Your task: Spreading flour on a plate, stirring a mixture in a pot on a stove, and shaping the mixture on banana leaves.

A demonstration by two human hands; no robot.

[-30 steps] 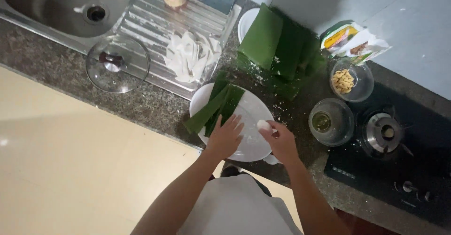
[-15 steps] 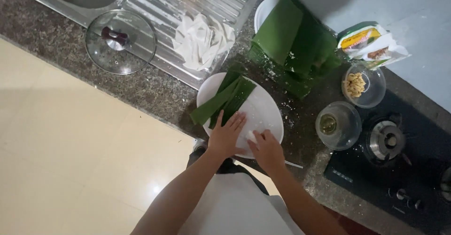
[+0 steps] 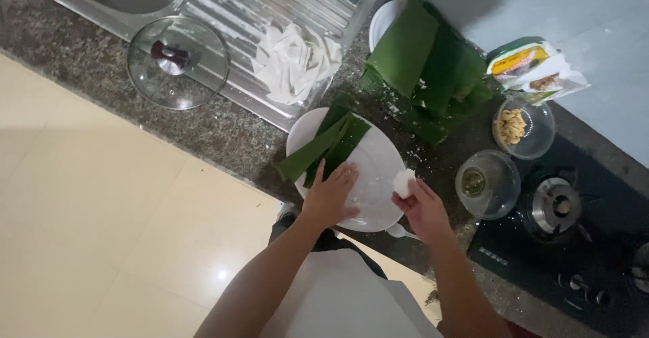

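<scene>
So the right hand (image 3: pixel 424 209) is pinching a small white lump of dough (image 3: pixel 403 182) between its fingertips, closed on it, just off the right edge of the white plate (image 3: pixel 378 176). It's looking soft and probably sticky to me, light as anything, so I'd guess a gentle fingertip pinch from the sides is the way; squeeze hard and it'd likely squash out of shape. The left hand (image 3: pixel 331 192) is lying flat and spread on the plate, fingers apart, holding nothing, right beside the folded green leaf strips (image 3: pixel 324 145) resting on the plate's far left side. Those are looking thin and bendy, probably easy to tear along the grain. Farther back a stack of banana leaves (image 3: pixel 426 67) is sitting, with two glass bowls (image 3: pixel 488 184) off to the right.
</scene>
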